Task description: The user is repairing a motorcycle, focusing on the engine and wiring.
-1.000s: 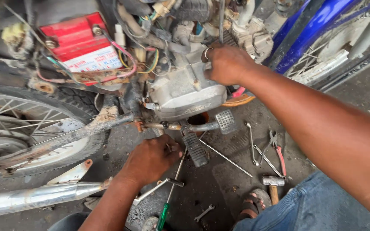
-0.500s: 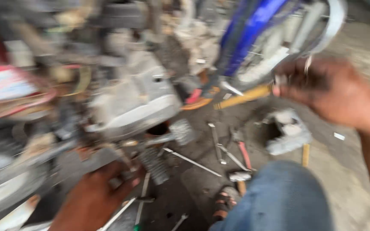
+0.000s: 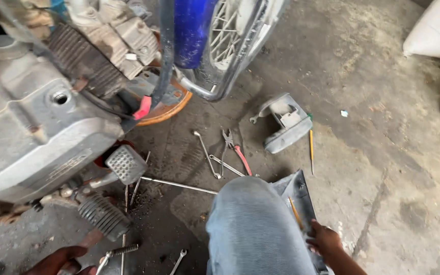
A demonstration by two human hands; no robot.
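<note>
Both hands sit low in the view. Right hand (image 3: pixel 327 242) curls its fingers over the edge of a grey plastic panel (image 3: pixel 297 196) that stands on edge on the concrete floor (image 3: pixel 383 168), just beside the person's denim-clad knee (image 3: pixel 253 229). Left hand (image 3: pixel 59 260) is at the bottom edge, mostly cut off — whether it grips anything I cannot tell — resting near a small spring (image 3: pixel 123 250) and the ribbed rubber footpeg (image 3: pixel 104 216) under the motorcycle engine (image 3: pixel 36 127). Ahead of the knee lie red-handled pliers (image 3: pixel 235 150), thin spanners (image 3: pixel 205 155) and a long rod (image 3: pixel 179 185); a grey boxy housing (image 3: pixel 287 125) lies further right.
</note>
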